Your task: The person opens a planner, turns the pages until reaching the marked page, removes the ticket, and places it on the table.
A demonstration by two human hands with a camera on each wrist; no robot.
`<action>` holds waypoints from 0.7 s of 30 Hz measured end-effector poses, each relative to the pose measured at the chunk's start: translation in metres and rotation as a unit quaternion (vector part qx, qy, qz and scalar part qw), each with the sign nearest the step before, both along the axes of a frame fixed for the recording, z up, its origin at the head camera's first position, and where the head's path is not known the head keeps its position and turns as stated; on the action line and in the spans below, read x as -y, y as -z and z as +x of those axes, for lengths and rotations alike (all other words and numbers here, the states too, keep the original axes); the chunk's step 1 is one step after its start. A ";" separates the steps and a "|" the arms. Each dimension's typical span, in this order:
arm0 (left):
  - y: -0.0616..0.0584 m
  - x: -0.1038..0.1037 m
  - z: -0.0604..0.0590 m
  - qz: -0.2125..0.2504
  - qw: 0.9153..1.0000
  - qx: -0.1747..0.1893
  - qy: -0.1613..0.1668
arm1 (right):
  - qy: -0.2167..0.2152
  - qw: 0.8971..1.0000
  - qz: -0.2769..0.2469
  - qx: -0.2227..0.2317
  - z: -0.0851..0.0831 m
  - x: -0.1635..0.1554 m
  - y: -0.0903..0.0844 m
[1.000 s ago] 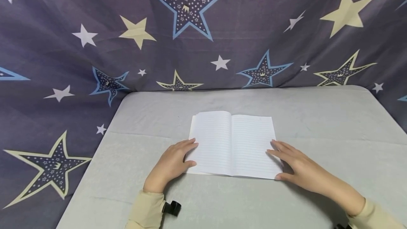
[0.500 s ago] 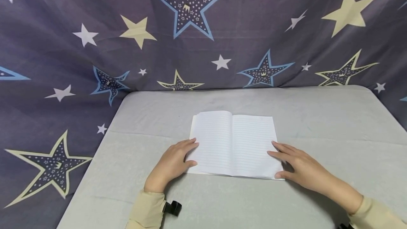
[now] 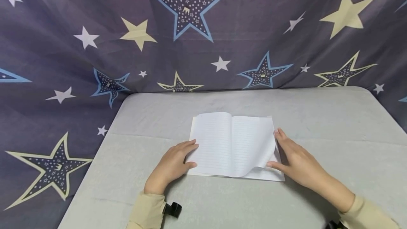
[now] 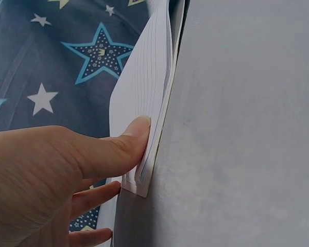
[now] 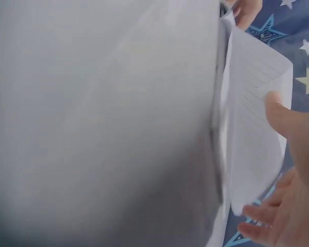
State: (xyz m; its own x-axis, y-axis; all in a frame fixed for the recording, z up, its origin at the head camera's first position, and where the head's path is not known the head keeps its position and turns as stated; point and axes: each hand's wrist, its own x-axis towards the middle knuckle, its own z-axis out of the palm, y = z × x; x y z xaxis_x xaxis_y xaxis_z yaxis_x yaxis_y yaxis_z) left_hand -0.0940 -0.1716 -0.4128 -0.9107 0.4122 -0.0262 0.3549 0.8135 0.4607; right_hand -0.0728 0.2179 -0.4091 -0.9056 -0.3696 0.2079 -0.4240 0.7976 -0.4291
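An open lined notebook lies in the middle of the grey table. My left hand rests flat on the lower left edge of the left page, and its thumb presses on the paper stack. My right hand is at the notebook's right edge with fingers straight. Its thumb is against the underside of the right page. This page has its lower right corner lifted and curls towards the spine. In the right wrist view the raised page stands off the table.
A dark cloth printed with stars hangs behind the table and drapes down its left side. A black strap mount sits at my left cuff. Bare grey table surface surrounds the notebook on all sides.
The right hand has slid to the page's right edge and raised its lower right corner, so the page now curls up. The left hand has stayed put.
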 end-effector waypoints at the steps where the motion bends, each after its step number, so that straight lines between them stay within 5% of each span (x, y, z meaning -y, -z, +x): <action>1: 0.000 0.000 0.000 -0.001 1.000 0.002 -0.001 | 0.006 1.000 -0.005 0.011 0.000 0.003 -0.002; 6: 0.000 0.000 0.000 -0.003 1.000 0.000 -0.005 | 0.003 0.999 -0.036 0.030 0.004 0.021 -0.009; 21: -0.004 0.011 -0.002 -0.016 0.999 0.019 -0.033 | -0.122 0.992 -0.043 -0.004 0.013 0.086 -0.009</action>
State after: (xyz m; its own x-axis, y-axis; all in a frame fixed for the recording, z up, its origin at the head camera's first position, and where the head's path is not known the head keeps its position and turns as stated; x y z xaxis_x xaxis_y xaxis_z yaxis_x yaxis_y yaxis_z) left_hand -0.0955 -0.1823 -0.4089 -0.9337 0.3505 -0.0734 0.2835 0.8487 0.4465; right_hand -0.0598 0.1315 -0.4006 -0.7895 -0.5583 0.2549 -0.6038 0.6318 -0.4861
